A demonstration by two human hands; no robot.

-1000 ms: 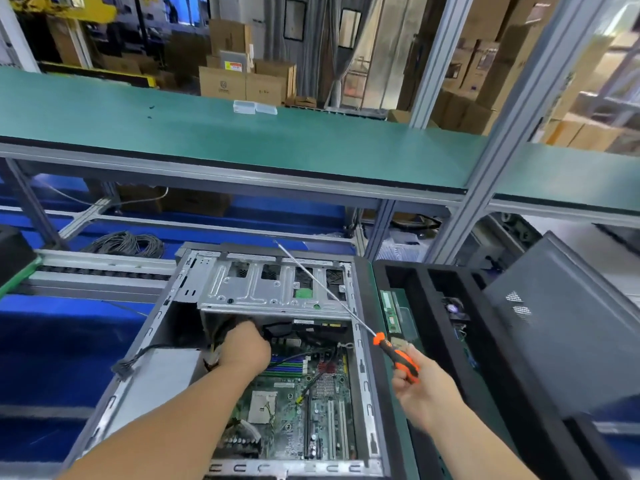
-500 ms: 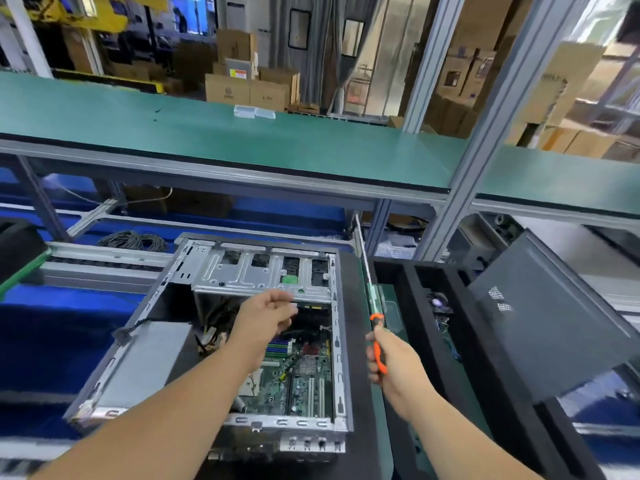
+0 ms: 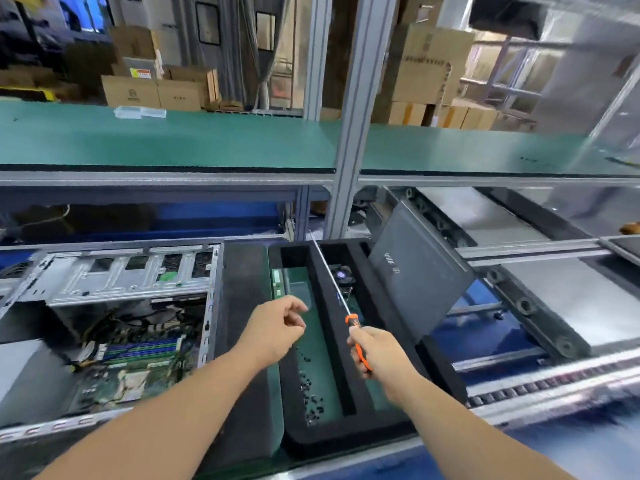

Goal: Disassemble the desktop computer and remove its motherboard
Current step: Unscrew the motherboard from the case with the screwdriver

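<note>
Forearms reach in from the near edge. The left hand [image 3: 277, 329] hovers over a black foam tray [image 3: 349, 434], fingers curled with thumb and fingertips pinched close together; whether anything small sits between them cannot be told. The right hand [image 3: 381, 355] is clenched round the orange handle of a long screwdriver [image 3: 332, 277], whose thin shaft slants up and away to the left over the tray.

Below and between the hands, small dark screws [image 3: 310, 393] lie scattered in the tray's green-floored left slot. Left of the left hand sits the open computer case [image 3: 114, 282], lying on its side on the worktop, with the motherboard [image 3: 135, 362] still inside it among cables, under the metal drive cage [image 3: 128, 271]. Beyond the right hand a dark side panel [image 3: 415, 268] leans tilted against the tray's far right corner. Further off runs a green shelf [image 3: 173, 140] on grey posts, with cardboard boxes [image 3: 152, 90] stacked behind it.
</note>
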